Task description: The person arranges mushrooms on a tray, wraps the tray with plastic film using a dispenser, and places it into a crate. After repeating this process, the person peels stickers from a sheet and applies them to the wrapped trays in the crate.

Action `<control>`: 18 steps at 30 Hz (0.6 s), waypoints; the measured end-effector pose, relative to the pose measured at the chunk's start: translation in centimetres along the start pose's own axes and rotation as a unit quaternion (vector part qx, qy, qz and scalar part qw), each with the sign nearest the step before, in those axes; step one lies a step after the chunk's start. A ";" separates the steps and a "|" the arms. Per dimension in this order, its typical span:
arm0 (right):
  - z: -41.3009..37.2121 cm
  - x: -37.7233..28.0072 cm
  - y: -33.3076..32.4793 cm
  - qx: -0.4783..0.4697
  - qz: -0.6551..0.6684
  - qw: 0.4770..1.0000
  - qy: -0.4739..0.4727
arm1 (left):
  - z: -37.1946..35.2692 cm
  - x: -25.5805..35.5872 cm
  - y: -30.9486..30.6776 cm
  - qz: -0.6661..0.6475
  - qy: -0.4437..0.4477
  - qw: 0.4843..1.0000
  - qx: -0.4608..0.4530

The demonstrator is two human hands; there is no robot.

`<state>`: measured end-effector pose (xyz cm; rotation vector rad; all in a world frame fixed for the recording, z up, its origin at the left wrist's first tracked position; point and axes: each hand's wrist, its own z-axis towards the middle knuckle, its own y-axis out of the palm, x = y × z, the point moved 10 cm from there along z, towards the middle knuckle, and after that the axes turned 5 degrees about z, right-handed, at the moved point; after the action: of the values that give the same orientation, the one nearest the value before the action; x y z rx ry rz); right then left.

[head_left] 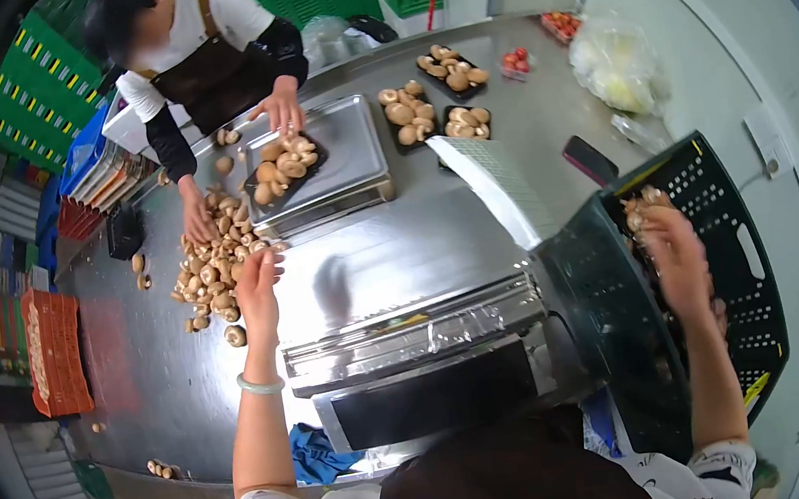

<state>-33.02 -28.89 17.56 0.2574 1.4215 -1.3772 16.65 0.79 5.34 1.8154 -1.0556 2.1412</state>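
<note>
My left hand [260,286] is at the near right edge of a heap of brown mushrooms [211,274] on the steel table. Its fingers are bent but apart, and I see nothing held in them. My right hand [677,248] reaches into a tilted dark green crate [621,321] on the right. Its fingers are curled round brown mushrooms [648,199], somewhat blurred by motion. Between my arms stands a film wrapping machine [421,332], with clear film and a dark plate at its front.
Across the table [165,381], a co-worker's hands touch the heap and a mushroom-filled black tray [286,170] on a scale [365,143]. More filled trays [409,117] lie behind. A white sheet pad [492,187], a phone [590,161] and an orange crate [57,350] are nearby.
</note>
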 end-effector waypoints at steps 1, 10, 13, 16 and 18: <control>1.4 -2.7 4.6 -0.068 0.040 0.996 -0.036 | 0.9 -1.9 -1.9 -0.003 -0.027 0.999 0.018; 14.8 -6.0 42.6 -0.341 0.095 0.935 -0.003 | 16.0 -14.9 -3.7 -0.064 -0.100 0.992 0.039; 20.9 -4.3 51.3 -0.283 0.115 0.952 0.021 | 21.7 -19.3 -1.9 -0.020 -0.155 0.988 -0.002; 25.5 -1.5 58.2 -0.241 0.116 0.963 0.032 | 23.6 -19.4 -0.7 0.052 -0.147 0.987 0.043; 27.1 0.1 61.7 -0.220 0.162 0.961 0.038 | 24.7 -19.9 -0.5 0.109 -0.149 0.980 0.076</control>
<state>27.87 -32.16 -11.06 0.2383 1.6254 -0.7687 42.09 -6.90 -11.92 2.2420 -1.2352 2.1670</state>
